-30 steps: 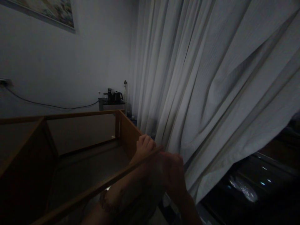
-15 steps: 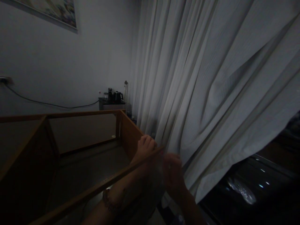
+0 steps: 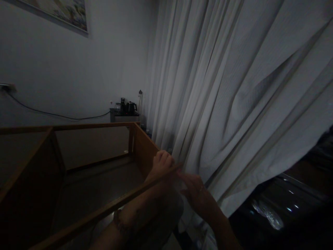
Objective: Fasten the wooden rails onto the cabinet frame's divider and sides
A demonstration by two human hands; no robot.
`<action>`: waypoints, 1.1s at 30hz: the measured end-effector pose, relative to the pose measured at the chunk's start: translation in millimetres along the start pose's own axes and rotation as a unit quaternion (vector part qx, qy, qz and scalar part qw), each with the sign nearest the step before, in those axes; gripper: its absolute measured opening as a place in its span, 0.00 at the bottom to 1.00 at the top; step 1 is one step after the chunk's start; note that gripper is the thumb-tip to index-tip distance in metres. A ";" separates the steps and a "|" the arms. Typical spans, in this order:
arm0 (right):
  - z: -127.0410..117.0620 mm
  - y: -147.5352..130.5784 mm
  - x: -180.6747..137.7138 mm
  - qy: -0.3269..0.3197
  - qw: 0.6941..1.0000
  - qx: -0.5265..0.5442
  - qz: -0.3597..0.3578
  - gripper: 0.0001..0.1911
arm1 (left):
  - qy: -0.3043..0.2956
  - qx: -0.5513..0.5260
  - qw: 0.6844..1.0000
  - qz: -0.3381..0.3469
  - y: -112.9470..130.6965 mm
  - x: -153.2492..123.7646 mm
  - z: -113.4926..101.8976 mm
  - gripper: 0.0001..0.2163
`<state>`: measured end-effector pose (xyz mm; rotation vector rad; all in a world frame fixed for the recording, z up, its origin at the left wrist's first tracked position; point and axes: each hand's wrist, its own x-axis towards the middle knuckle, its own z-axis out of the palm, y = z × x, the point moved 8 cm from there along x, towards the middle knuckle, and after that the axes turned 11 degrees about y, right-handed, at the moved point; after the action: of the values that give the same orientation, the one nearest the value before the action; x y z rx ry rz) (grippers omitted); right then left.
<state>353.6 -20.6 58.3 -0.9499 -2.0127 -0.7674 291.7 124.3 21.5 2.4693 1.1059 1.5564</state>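
Note:
An open-topped wooden frame [image 3: 111, 204] with upright side panels fills the lower left of the head view. Over the top edge of its right end panel [image 3: 145, 144] my left hand [image 3: 163, 162] is curled, its forearm passing beneath the front rail. A beaded bracelet [image 3: 120, 222] circles that wrist. My right hand [image 3: 194, 185] is at the frame's near right corner, its fingers stretched towards the rail end and its thumb apart below. Whether those fingertips touch the wood is too dim and blurred to tell.
A long white curtain [image 3: 203, 86] hangs close on the right. Behind the frame, a black kettle [image 3: 131, 107] stands on a small cabinet [image 3: 125, 118]. A cable [image 3: 65, 117] runs along the wall below a picture [image 3: 65, 14]. Dark shiny surfaces lie at lower right.
My right hand has gone from a closed, blurred shape beside the corner to stretched fingers reaching towards the rail end. My left hand stays on the panel.

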 end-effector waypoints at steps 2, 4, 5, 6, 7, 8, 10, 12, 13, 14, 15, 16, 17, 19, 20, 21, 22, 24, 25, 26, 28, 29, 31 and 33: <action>-1.3 -1.7 1.6 0.008 1.000 0.001 -0.017 0.28 | -0.005 -0.001 1.000 -0.011 -3.8 0.7 3.8 0.10; -3.1 -3.0 3.5 0.027 0.999 -0.005 -0.021 0.30 | -0.001 -0.011 1.000 -0.003 -2.7 1.1 3.7 0.10; -4.2 -3.3 4.4 0.042 0.999 -0.011 -0.017 0.30 | 0.001 -0.015 1.000 0.005 -0.6 1.0 2.5 0.10; -5.3 -3.5 5.2 0.060 0.998 -0.018 -0.008 0.30 | 0.004 -0.019 1.000 0.012 1.7 0.6 0.3 0.09; -6.7 -4.1 6.0 0.082 0.996 -0.024 0.002 0.28 | 0.009 -0.021 1.000 0.019 4.5 0.1 -2.5 0.09; -8.0 -4.9 6.6 0.107 0.994 -0.028 0.015 0.26 | 0.015 -0.023 0.999 0.026 7.5 -0.5 -6.0 0.08; -10.2 -5.7 6.6 0.161 0.985 -0.015 0.057 0.22 | 0.032 -0.028 0.998 0.037 12.8 -1.6 -13.2 0.09; -7.8 0.3 3.4 0.200 0.968 0.038 0.147 0.19 | 0.044 -0.034 0.997 0.045 16.5 -2.5 -18.0 0.10; -3.4 6.5 -0.5 0.209 0.951 0.082 0.214 0.19 | 0.045 -0.038 0.997 0.047 17.2 -2.8 -19.0 0.10; 3.3 13.5 -6.3 0.214 0.924 0.135 0.287 0.18 | 0.043 -0.041 0.997 0.047 17.4 -2.8 -19.0 0.11; 11.6 19.8 -13.3 0.216 0.887 0.196 0.358 0.19 | 0.040 -0.043 0.997 0.045 17.1 -2.7 -18.5 0.11; 21.2 24.2 -20.4 0.216 0.842 0.260 0.421 0.20 | 0.036 -0.044 0.997 0.043 16.6 -2.5 -17.7 0.11; 29.9 26.7 -26.3 0.220 0.792 0.324 0.468 0.21 | 0.034 -0.045 0.998 0.039 15.8 -2.1 -16.9 0.11; 42.6 27.0 -31.4 0.238 0.696 0.443 0.512 0.26 | 0.031 -0.045 0.998 0.030 14.4 -1.2 -15.5 0.12; 46.8 26.0 -30.9 0.243 0.658 0.492 0.516 0.27 | 0.030 -0.043 0.998 0.026 14.0 -0.8 -14.9 0.12; 49.6 24.9 -29.7 0.247 0.627 0.530 0.515 0.28 | 0.029 -0.040 0.998 0.024 13.8 -0.4 -14.9 0.12; 51.3 24.1 -28.7 0.248 0.606 0.556 0.512 0.28 | 0.029 -0.038 0.999 0.024 14.1 -0.2 -15.2 0.11; 53.0 23.8 -29.3 0.244 0.594 0.568 0.515 0.26 | 0.030 -0.034 0.999 0.028 15.6 -0.2 -17.2 0.10; 52.9 24.1 -30.6 0.241 0.600 0.561 0.517 0.25 | 0.032 -0.033 0.998 0.031 16.5 -0.3 -18.7 0.10; 52.3 24.7 -32.1 0.236 0.612 0.549 0.518 0.23 | 0.033 -0.034 0.998 0.034 17.4 -0.5 -20.1 0.09; 48.6 26.6 -34.2 0.224 0.656 0.506 0.513 0.21 | 0.032 -0.036 0.998 0.038 19.0 -0.9 -21.9 0.08; 44.4 28.4 -34.3 0.222 0.686 0.474 0.506 0.20 | 0.032 -0.038 0.998 0.039 19.7 -1.1 -22.4 0.08; 27.4 33.4 -33.0 0.246 0.760 0.371 0.474 0.16 | 0.037 -0.042 0.998 0.037 20.6 -1.2 -23.6 0.08; -0.2 32.4 -26.6 0.297 0.842 0.226 0.390 0.10 | 0.051 -0.041 0.997 0.031 20.4 -1.0 -25.1 0.08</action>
<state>391.6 -12.7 42.4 -0.9695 -1.0307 -0.0777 282.7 100.0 40.9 2.4179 0.9641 1.7263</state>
